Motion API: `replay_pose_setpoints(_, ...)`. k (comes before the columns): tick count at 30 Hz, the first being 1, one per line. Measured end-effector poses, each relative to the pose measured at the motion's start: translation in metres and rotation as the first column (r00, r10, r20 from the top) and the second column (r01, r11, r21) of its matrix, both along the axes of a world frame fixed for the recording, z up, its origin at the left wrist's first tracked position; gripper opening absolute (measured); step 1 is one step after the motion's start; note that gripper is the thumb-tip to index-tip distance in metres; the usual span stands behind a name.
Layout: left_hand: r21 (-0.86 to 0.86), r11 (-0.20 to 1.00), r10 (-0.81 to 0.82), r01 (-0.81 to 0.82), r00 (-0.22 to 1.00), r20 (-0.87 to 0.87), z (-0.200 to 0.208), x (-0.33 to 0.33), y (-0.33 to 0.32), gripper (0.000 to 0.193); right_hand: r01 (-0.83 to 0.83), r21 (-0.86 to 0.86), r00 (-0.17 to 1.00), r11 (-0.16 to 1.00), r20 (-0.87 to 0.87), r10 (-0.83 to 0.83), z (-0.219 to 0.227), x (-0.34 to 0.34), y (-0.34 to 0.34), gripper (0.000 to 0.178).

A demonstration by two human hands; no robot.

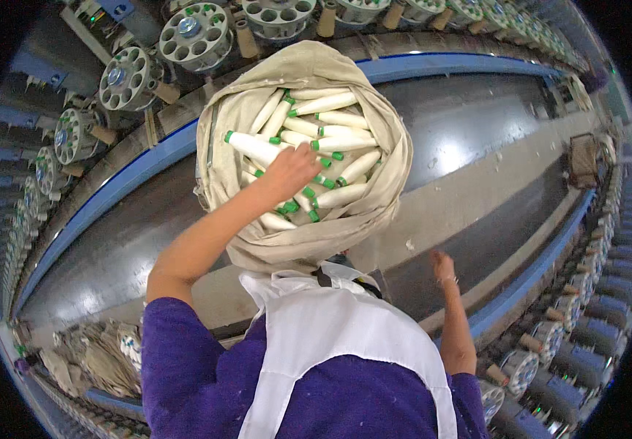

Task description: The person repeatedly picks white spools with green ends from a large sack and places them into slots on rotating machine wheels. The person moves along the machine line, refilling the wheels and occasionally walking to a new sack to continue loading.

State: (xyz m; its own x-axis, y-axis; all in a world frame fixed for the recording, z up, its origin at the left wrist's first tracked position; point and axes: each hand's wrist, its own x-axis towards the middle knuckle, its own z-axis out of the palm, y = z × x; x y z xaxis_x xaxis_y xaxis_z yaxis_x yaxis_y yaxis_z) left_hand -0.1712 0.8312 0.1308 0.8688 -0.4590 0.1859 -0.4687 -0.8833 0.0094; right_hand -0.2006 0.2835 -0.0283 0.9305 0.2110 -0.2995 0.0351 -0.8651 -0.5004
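Note:
My left hand [294, 174] reaches over a beige cloth-lined bin [308, 247] full of white yarn bobbins with green ends. Its fingers are closed around one yarn bobbin [252, 148], which lies above the others and points toward the bin's left side. The bobbin's middle is hidden by the hand. Around it, more bobbins [339, 196] lie at mixed angles, some touching one another. Off to the right and apart from the bin hangs my right hand [444, 266], with nothing visible in it and the thumb apart from the fingers.
A spinning machine with a blue rail [122, 172] curves along the far and left side, bearing round bobbin holders [195, 36] and brown cones [246, 38]. Another machine row [546, 340] runs at the right. A brown crate [583, 161] stands far right. Piled cloth [100, 358] sits at lower left.

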Motion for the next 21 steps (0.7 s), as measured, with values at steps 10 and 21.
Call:
replay_pose_setpoints(10,0.047,0.999,0.015,-0.014,1.000,-0.002,-0.047,-0.010,-0.004,0.026,-0.525,0.329,0.784,0.785,0.546,0.296,0.130,0.170,0.259,0.037)
replay_pose_setpoints(21,0.328,0.941,-0.045,0.084,0.991,-0.123,-0.042,0.009,-0.017,0.011,0.173,0.488,0.756,0.856,-0.622,0.203,0.117,0.175,0.340,0.041)
